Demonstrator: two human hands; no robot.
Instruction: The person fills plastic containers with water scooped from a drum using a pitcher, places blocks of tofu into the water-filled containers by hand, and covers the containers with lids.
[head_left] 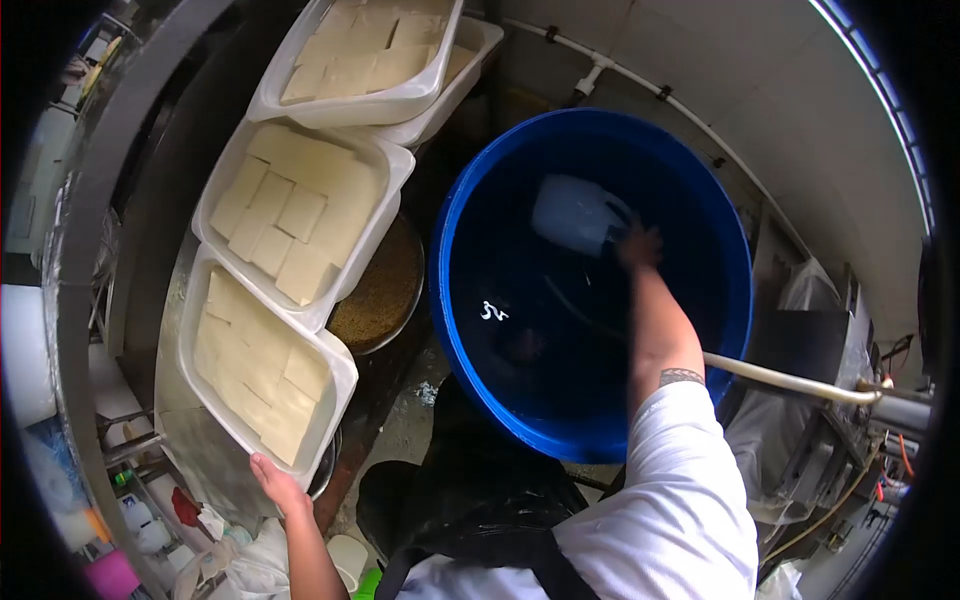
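My right hand (640, 245) reaches down into a large blue barrel (446, 330). Its fingers look apart, slightly blurred, right beside the handle of a whitish plastic jug (575, 212). The jug lies on its side in the dark inside of the barrel. At the lower left, my left hand (280, 486) rests with fingers extended against the bottom corner of a white plastic tub (343, 375). Slabs of cut tofu (255, 365) fill that tub.
More white tubs (395, 185) of cut tofu stand beyond, the farthest ones stacked. Between tubs and barrel sits a metal bowl of brown grainy stuff (380, 285). A pale hose (790, 380) crosses the barrel's right rim. A pipe (690, 105) runs along the wall.
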